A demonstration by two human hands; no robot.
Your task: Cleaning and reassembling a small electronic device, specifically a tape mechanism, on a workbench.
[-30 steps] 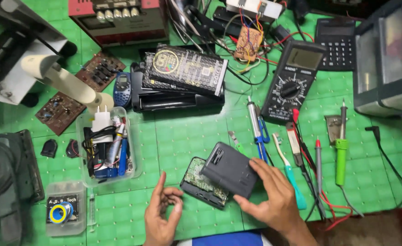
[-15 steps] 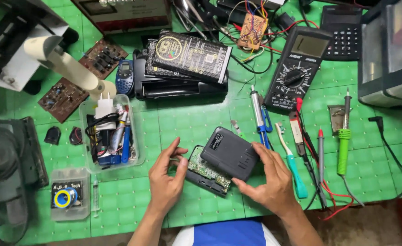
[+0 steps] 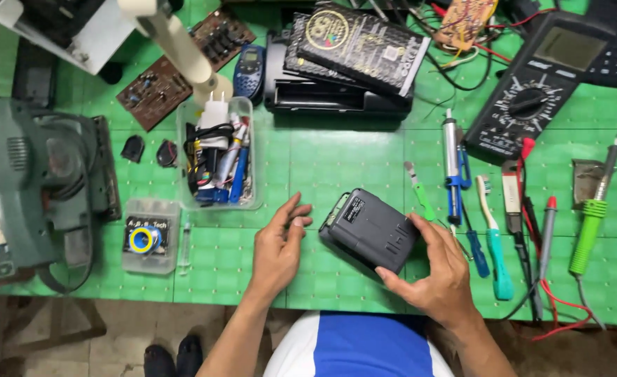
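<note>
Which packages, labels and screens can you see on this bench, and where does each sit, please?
Black patterned box: top centre, flat, gold round emblem.
Multimeter: upper right, dark, grey blank screen.
Clear case: left of left hand, blue-yellow ring inside.
Dark grey device: centre, small label, held by right hand.

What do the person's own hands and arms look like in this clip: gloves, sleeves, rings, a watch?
Both the left hand and the right hand are bare: no gloves, and no rings on the fingers that show. Both forearms are uncovered to the frame's edge, with no sleeve, watch or wristband in view.
</note>
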